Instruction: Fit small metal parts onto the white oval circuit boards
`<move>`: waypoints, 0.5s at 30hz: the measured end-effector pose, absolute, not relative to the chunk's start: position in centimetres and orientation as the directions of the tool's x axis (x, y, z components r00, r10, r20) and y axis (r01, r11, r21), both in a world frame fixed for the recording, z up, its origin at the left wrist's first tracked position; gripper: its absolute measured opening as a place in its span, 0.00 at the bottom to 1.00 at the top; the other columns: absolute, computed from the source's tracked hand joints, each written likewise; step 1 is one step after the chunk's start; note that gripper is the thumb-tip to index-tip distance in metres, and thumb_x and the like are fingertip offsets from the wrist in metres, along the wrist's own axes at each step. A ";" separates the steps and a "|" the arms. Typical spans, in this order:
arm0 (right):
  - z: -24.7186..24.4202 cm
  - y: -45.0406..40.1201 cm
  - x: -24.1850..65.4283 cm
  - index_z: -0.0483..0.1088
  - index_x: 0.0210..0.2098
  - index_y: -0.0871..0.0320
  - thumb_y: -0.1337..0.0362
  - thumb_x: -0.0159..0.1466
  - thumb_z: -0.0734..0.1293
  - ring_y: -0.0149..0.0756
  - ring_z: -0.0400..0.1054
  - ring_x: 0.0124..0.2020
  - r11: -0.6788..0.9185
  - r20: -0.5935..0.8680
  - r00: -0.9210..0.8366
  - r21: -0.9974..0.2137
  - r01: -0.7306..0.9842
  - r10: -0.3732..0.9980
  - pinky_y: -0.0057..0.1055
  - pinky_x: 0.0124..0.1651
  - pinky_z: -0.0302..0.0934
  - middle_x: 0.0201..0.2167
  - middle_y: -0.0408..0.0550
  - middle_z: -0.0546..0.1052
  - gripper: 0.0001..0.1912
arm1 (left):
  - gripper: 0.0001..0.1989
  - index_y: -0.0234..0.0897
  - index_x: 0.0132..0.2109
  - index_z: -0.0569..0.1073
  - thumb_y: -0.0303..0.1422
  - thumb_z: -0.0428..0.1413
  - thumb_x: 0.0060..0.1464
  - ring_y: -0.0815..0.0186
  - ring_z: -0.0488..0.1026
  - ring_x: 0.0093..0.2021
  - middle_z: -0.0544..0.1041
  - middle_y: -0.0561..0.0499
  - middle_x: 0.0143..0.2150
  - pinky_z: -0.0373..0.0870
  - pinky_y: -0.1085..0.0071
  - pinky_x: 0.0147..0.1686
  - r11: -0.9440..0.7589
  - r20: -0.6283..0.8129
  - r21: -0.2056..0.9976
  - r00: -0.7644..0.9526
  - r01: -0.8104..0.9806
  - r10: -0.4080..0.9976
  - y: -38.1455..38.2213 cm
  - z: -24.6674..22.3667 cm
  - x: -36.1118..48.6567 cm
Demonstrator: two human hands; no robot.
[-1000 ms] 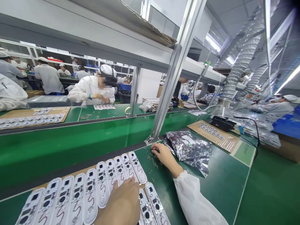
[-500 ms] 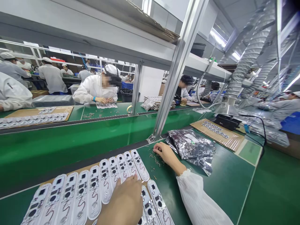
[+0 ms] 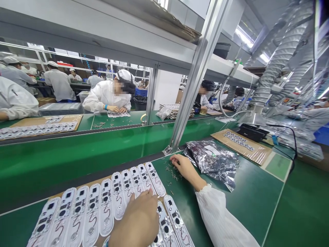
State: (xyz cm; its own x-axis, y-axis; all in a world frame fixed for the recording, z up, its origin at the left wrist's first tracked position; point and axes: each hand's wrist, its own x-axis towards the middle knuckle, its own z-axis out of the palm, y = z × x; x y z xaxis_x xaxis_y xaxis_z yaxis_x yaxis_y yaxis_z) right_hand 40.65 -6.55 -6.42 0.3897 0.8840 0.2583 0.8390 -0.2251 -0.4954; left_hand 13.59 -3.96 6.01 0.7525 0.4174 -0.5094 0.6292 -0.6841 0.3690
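Rows of white oblong plastic housings [image 3: 106, 206] lie on a brown board in front of me, each with a circuit board and thin red wires. Over the right part of these rows is my left hand [image 3: 137, 219], back up, its fingers bent down and mostly hidden; whatever they hold cannot be seen. Farther right, my right hand [image 3: 183, 167] rests at a scatter of small metal screws [image 3: 171, 174] on the green bench. Its fingers are curled together at the pile's edge, and anything between them is too small to make out.
A silvery plastic bag [image 3: 212, 159] lies just beyond my right hand. Behind it are a cardboard sheet with small boards [image 3: 259, 156] and a black device [image 3: 252, 133]. A metal post [image 3: 189, 80] rises at the bench's back edge. A co-worker [image 3: 110, 96] sits across.
The whole view has shifted slightly as my head moved. Both hands stay in nearly the same places, the left over the housings and the right at the screws.
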 end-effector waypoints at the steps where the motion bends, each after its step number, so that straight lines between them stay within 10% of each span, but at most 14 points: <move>1: -6.5 -6.5 40.6 0.72 0.40 0.60 0.58 0.70 0.65 0.34 0.71 0.38 -0.215 0.266 0.388 -0.505 0.836 0.883 0.39 0.46 0.67 0.36 0.45 0.76 0.11 | 0.19 0.30 0.54 0.72 0.22 0.46 0.59 0.53 0.67 0.61 0.72 0.37 0.59 0.58 0.50 0.64 -0.680 -0.512 0.374 0.752 0.631 0.416 -4.0 5.9 13.6; 15: -6.9 -6.9 41.5 0.72 0.41 0.60 0.60 0.69 0.65 0.35 0.73 0.38 -0.153 0.330 0.416 -0.600 0.785 0.847 0.38 0.46 0.67 0.36 0.45 0.77 0.10 | 0.18 0.31 0.50 0.75 0.21 0.46 0.58 0.48 0.60 0.67 0.67 0.33 0.64 0.53 0.43 0.65 -0.681 -0.450 0.435 0.797 0.589 0.403 -3.7 4.7 13.3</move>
